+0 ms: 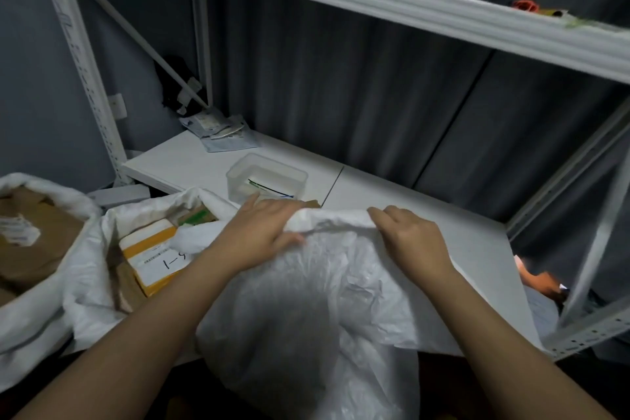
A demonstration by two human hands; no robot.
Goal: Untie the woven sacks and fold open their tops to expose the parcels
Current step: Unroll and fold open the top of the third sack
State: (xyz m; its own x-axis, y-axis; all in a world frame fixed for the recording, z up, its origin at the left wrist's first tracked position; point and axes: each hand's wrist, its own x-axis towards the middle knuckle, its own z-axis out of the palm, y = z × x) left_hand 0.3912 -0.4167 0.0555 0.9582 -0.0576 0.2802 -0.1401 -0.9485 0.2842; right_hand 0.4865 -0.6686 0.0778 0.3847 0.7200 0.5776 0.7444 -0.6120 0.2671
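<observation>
Three sacks in play, running left to right. Far left, the first sack (pixel 41 187) sits with its top rolled back and brown parcels (pixel 37 242) showing. Just beside it, the second sack (pixel 99 249) gapes open too, with an orange-edged box (pixel 150 249) and its white label in plain sight. Now the action: the third sack (pixel 306 300), slumped over the front of the white shelf (pixel 426 215), and both hands are on its top hem. The left hand (pixel 262 232) lies over the rolled edge, thumb tucked beneath, fingers curled onto the fabric. The right hand (pixel 412 235) pinches the same hem further along, knuckles up, fingers wrapped over the fold. Behind them, a clear plastic tub (pixel 267 177) rests on the shelf. Looks like the fold-down step on this last sack; no tie is visible. No parcels showing here yet. Next move likely calls for both hands rolling that hem outward and down together, evenly, so the mouth stays wide.
</observation>
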